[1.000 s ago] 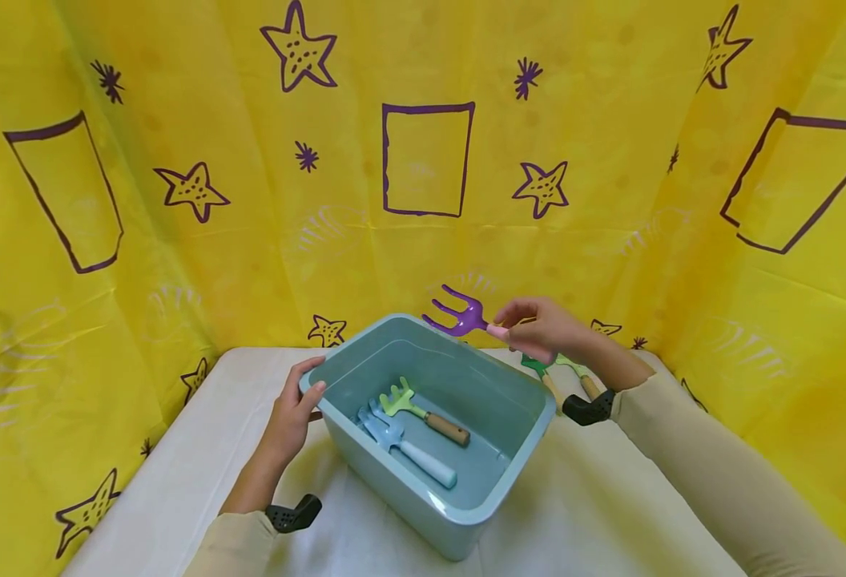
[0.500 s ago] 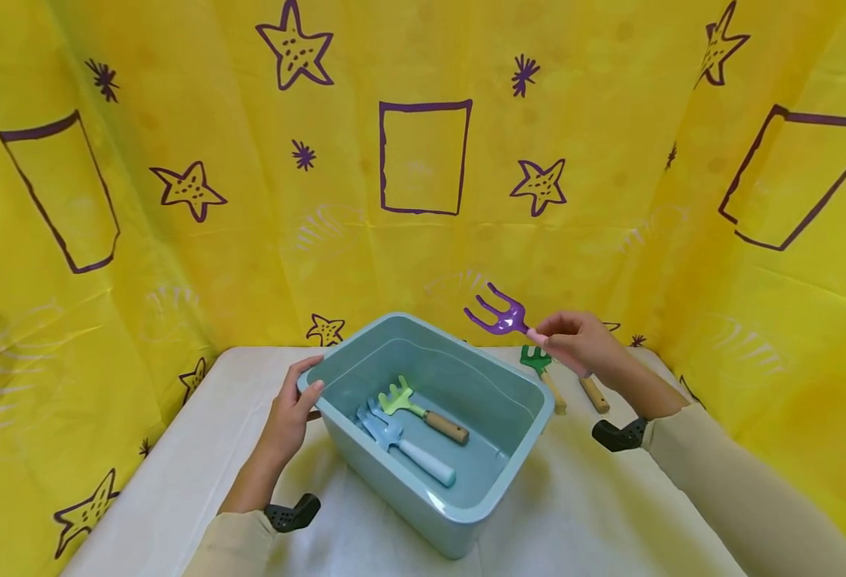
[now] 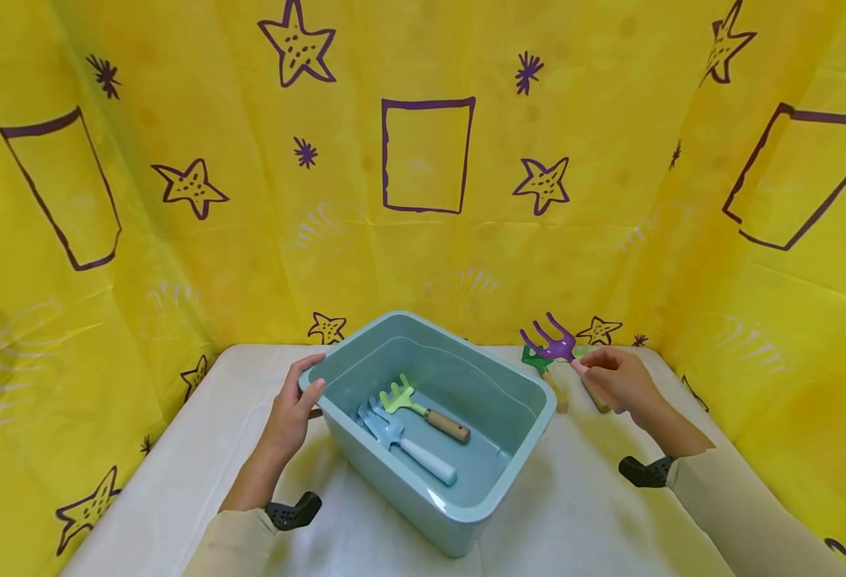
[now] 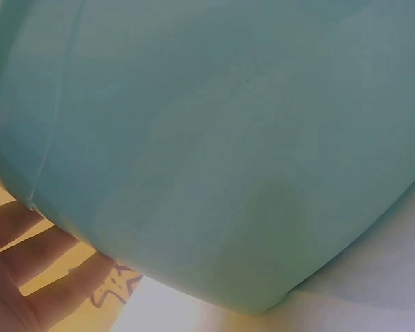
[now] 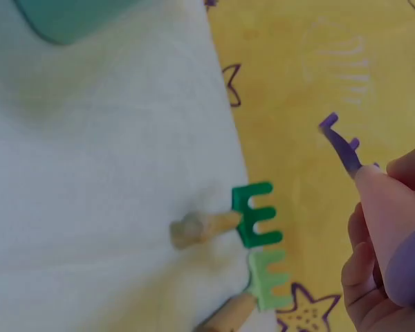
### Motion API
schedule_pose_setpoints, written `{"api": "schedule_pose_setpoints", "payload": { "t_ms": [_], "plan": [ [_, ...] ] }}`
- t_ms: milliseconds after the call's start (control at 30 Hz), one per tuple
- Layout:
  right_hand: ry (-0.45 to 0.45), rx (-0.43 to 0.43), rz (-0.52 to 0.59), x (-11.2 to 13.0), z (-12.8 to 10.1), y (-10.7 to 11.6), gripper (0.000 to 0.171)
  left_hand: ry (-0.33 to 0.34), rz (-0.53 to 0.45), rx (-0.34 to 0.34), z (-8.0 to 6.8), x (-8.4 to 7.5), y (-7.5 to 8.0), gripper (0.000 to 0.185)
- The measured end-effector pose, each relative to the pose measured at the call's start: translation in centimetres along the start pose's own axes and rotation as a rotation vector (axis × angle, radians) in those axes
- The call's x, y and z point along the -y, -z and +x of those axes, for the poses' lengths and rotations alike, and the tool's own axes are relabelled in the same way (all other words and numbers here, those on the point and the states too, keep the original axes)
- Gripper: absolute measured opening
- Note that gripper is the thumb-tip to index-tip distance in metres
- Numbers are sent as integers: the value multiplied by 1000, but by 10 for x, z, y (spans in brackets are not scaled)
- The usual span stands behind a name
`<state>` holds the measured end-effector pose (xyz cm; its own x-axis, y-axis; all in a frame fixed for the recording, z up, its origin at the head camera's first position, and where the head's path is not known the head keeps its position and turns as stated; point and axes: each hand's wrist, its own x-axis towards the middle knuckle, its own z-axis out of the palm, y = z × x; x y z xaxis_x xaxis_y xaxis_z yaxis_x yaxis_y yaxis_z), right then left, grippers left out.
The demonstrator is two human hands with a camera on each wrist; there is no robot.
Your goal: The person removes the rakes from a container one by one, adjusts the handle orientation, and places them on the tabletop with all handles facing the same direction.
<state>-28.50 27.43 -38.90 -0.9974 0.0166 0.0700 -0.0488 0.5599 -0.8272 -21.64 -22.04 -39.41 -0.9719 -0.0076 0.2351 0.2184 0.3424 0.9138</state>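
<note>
Head view first: at lower centre of the frame a teal plastic bin (image 3: 517, 449) sits on a white table (image 3: 178, 449), backed by a yellow curtain (image 3: 178, 264) printed with purple stars. Left hand (image 3: 293, 417), at centre left, has its fingers curled over the bin's near corner rim. Inside the bin lie a light green rake (image 3: 423, 410) with a wooden handle and a pale blue fork (image 3: 401, 442). At centre right, the right hand (image 3: 619, 383) pinches the pink handle of a purple fork (image 3: 551, 340), prongs raised and pointing toward the curtain, just right of the bin and outside it. A dark green rake (image 3: 538, 362) lies on the table beneath that fork.

Left wrist view: the bin's teal wall fills nearly everything; fingers (image 4: 34, 266) show at lower left, pressed against it.

Right wrist view: fingers (image 5: 370, 290) at lower right wrap the pink handle; the purple prongs (image 5: 339, 142) point to upper right. The dark green rake (image 5: 252, 214) and another light green one (image 5: 266, 280) lie side by side at lower centre.

Risk, as I judge it: the fork is held only at its handle end, so the heavy head could swing or slip and knock the rakes below.
</note>
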Motion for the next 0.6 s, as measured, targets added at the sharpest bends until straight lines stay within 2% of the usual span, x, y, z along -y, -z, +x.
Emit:
{"api": "schedule_pose_setpoints", "payload": {
  "t_ms": [267,433,600],
  "plan": [
    [-91,-31,-30,-37,-8,9,40,-22,-4,-5,11,31,1,47],
    [-150,-60,-14,-54,-12,15,42,-64,-9,-11,14,35,3,44],
    [-192,-105,-17,-71,-13,20,43,-57,-5,-7,14,34,4,44]
  ]
}}
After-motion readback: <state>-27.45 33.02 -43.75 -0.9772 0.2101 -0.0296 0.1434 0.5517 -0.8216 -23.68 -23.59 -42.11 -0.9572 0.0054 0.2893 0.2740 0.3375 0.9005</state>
